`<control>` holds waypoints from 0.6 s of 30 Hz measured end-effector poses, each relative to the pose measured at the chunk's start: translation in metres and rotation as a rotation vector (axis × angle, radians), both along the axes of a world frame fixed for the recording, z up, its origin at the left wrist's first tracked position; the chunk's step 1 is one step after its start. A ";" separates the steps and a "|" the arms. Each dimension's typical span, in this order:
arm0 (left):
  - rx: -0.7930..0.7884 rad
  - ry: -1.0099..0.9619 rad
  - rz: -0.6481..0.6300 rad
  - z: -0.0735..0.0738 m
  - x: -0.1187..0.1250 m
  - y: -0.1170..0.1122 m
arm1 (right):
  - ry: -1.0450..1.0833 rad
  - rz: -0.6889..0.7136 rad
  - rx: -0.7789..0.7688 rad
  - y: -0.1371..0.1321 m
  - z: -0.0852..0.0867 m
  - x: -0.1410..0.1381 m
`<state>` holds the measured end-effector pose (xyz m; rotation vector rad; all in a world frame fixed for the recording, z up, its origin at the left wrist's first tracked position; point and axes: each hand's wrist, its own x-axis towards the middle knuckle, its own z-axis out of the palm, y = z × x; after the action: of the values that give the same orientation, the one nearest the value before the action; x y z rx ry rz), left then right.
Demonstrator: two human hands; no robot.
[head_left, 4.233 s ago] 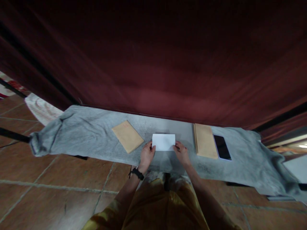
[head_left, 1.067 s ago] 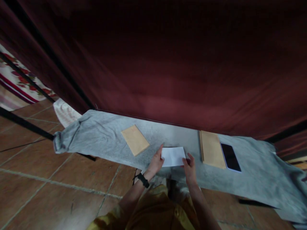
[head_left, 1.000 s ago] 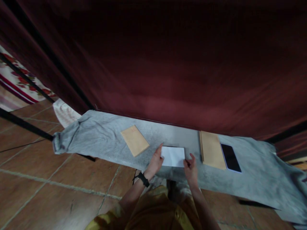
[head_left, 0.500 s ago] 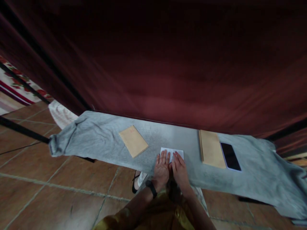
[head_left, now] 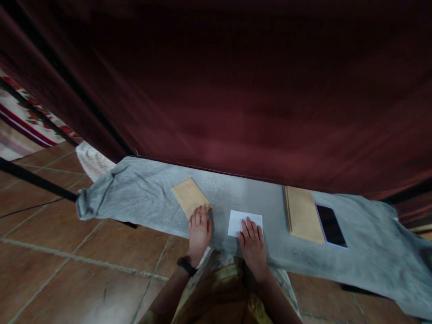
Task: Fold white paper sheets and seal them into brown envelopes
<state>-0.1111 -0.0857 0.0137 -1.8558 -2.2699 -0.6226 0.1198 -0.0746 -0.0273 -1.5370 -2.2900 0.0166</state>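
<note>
A folded white paper (head_left: 245, 220) lies on the grey cloth (head_left: 141, 198) that covers a narrow table. My right hand (head_left: 252, 240) rests flat on the paper's near edge, fingers stretched out. My left hand (head_left: 199, 229), with a black wristband, lies flat with its fingertips on the near corner of a brown envelope (head_left: 189, 201) to the left of the paper. Neither hand grips anything.
A stack of brown envelopes (head_left: 303, 214) lies at the right with a black phone (head_left: 331, 219) beside it. A dark red curtain (head_left: 236, 90) hangs behind the table. Tiled floor (head_left: 67, 270) lies below, and a patterned cloth (head_left: 23, 112) shows at the far left.
Both hands held the white paper by its ends, then pressed it flat on the cloth. My left hand has since slid left onto the brown envelope.
</note>
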 end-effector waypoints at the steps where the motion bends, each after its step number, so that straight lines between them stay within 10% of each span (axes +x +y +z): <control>1: -0.030 0.001 0.038 0.003 -0.012 0.003 | 0.007 0.003 -0.001 0.000 -0.001 0.001; 7: -0.181 0.085 -0.091 0.015 -0.033 0.013 | 0.202 0.001 -0.013 0.003 0.006 -0.009; 18: -0.149 -0.052 -0.366 0.017 0.077 -0.007 | 1.196 -0.113 -0.686 0.043 0.025 -0.059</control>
<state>-0.0340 -0.0925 0.0307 -2.3827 -2.0697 -0.5646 0.0612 -0.0321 -0.0022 -1.3034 -1.2320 1.3860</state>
